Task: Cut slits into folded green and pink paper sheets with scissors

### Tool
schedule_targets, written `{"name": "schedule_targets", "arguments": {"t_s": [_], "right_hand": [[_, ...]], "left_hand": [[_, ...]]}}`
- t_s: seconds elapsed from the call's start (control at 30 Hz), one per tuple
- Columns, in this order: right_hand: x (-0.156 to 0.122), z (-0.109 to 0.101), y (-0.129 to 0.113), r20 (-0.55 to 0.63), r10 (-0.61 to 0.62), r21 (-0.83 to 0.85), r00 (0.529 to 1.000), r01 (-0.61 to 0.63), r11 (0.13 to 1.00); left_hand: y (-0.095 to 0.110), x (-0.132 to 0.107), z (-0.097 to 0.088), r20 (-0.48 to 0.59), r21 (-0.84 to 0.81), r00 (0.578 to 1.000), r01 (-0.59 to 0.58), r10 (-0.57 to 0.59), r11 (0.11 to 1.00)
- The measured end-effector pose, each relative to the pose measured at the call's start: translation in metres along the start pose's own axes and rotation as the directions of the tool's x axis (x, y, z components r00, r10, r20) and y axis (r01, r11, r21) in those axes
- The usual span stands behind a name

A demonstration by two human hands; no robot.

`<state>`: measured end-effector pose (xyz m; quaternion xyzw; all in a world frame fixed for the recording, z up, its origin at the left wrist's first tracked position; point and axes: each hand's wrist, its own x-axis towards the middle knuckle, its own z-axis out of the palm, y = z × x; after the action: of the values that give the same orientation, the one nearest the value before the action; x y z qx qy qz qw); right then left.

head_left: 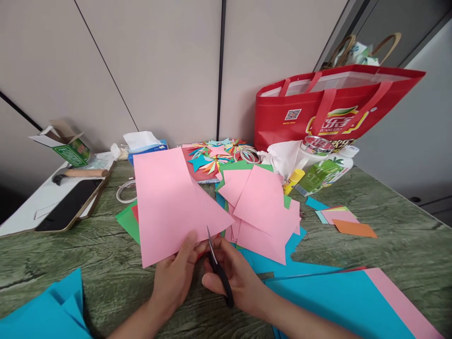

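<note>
A large sheet of pink paper [164, 202], cut to an angled edge on its right side, is held up by my left hand [178, 270]. The left thumb presses on the sheet's lower edge, fingers behind it. In my right hand [238, 275] is a pair of black-handled scissors [219, 273], fingers wrapped round the handles. The blades point up and lie against the lower right part of the sheet. Just behind the right hand, several cut pink pieces [263, 202] lie in a loose pile over green and blue paper.
Blue sheets [335, 296] lie at front right, folded blue paper [49, 308] at front left. Behind stand a red bag [282, 117], a yellow glue stick [294, 181] and colourful paper stars [217, 153]. A phone [68, 205] and a wooden-handled tool [86, 173] rest at left.
</note>
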<state>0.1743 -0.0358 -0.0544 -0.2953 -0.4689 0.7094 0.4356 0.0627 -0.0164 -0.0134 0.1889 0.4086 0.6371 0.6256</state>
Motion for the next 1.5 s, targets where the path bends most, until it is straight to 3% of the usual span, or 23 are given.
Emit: {"name": "schedule_targets", "arguments": {"t_s": [0.4, 1.23, 1.5], "right_hand": [[0.001, 0.002, -0.011, 0.011, -0.003, -0.068, 1.000, 0.004, 0.998], [0.001, 0.001, -0.008, -0.035, 0.012, -0.131, 0.999, -0.016, 0.991], [0.003, 0.005, -0.009, -0.059, 0.040, -0.082, 0.997, -0.045, 0.996]], "left_hand": [[0.001, -0.001, 0.001, -0.011, 0.014, 1.000, 0.026, -0.026, 1.000], [0.000, -0.002, -0.001, -0.027, 0.049, 0.999, 0.033, -0.032, 0.998], [0.001, -0.003, -0.001, -0.022, 0.080, 0.998, 0.066, -0.064, 0.995]]}}
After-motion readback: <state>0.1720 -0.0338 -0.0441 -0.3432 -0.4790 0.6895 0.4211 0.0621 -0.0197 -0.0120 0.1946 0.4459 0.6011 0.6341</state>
